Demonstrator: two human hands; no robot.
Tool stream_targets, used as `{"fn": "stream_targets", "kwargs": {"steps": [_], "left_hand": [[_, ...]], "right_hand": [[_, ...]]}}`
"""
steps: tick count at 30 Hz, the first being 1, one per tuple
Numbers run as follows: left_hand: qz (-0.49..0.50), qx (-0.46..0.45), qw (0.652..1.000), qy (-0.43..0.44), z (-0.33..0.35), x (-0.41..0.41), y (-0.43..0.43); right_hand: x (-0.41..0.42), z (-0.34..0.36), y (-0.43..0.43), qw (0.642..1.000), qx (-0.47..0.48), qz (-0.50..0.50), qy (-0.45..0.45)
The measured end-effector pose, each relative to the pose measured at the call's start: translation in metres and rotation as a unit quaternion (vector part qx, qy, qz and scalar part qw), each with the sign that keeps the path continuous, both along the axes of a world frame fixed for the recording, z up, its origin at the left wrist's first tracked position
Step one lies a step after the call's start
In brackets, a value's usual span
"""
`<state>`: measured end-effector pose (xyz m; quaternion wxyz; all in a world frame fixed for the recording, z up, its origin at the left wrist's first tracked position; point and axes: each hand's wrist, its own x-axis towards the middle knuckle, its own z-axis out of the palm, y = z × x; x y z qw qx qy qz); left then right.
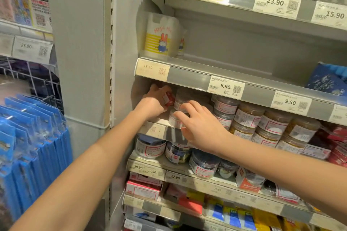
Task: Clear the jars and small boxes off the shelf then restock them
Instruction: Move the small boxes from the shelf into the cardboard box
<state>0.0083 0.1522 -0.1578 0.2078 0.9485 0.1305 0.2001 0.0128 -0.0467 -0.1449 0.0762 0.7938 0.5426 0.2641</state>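
Your left hand [155, 100] grips a small red box [168, 99], right hand [201, 125] curls on a clear jar [173, 121] at the shelf [163, 133] left end; most jars [244, 116] still shelved, clearing looks barely begun

The shelf [165, 134] is being viewed from a single wide-angle head-worn camera — close in, facing forward and slightly downward.
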Motion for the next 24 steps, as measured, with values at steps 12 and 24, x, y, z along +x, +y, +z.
{"fn": "stream_targets", "kwargs": {"steps": [12,24], "left_hand": [[0.056,0.153,0.978,-0.132,-0.015,-0.113,-0.031],[0.076,0.197,0.973,-0.097,-0.012,-0.147,-0.034]], "right_hand": [[0.003,0.003,0.037,0.998,-0.002,-0.054,-0.017],[0.043,0.013,0.145,0.975,-0.119,-0.185,-0.017]]}}
